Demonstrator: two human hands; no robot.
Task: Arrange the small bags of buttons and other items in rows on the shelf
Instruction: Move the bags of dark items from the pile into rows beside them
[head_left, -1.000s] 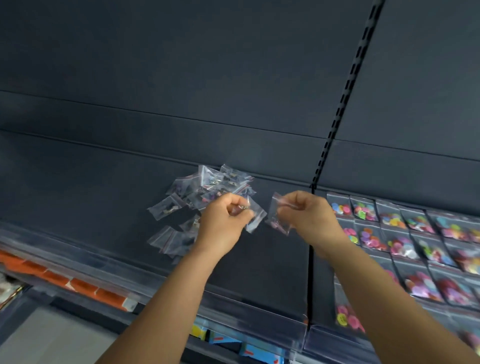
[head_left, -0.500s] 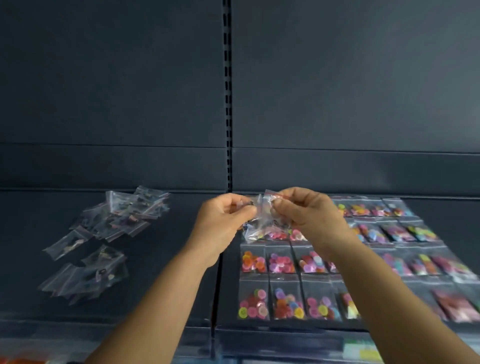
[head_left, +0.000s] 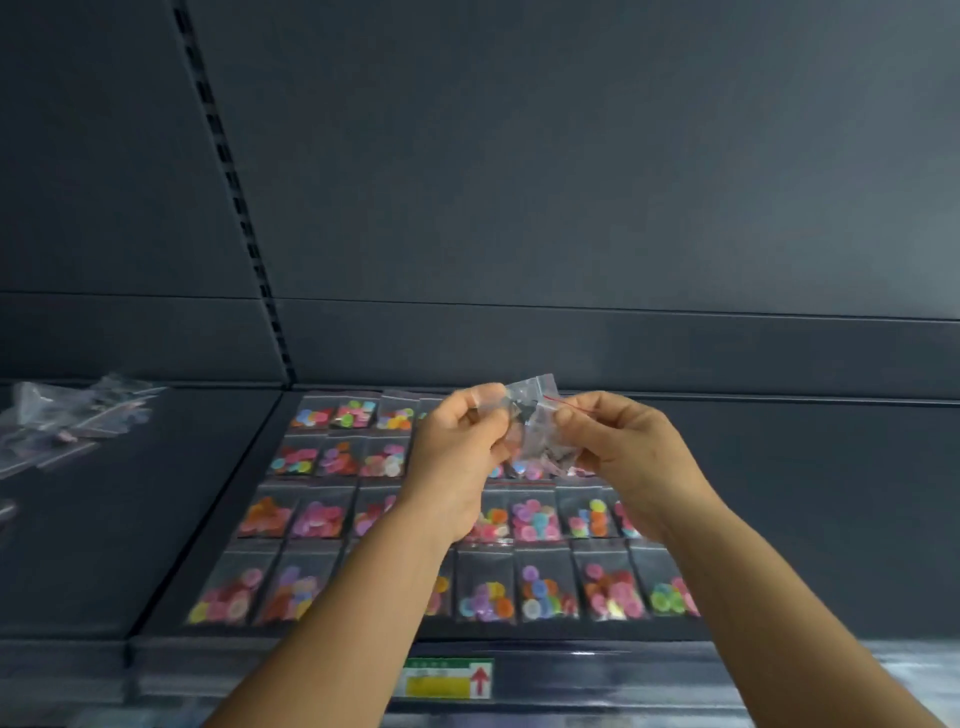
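Observation:
Both hands are raised over the dark shelf (head_left: 810, 519). My left hand (head_left: 460, 457) and my right hand (head_left: 623, 447) pinch small clear bags (head_left: 535, 421) between them, held together above the rows; the bags hold small dark items and one shows a red seal line. Below lie rows of clear bags of coloured buttons (head_left: 322, 519), several to a row, from the back wall to the front edge. My forearms hide part of the middle rows.
A loose heap of clear bags (head_left: 72, 421) lies on the neighbouring shelf section at the left. A slotted upright (head_left: 234, 208) divides the two sections. A green and yellow price label (head_left: 447, 678) sits on the front rail. The right part of the shelf is bare.
The view has swung right, from the loose heap to the button rows. Both hands carried the small bags along and brought them together over the rows.

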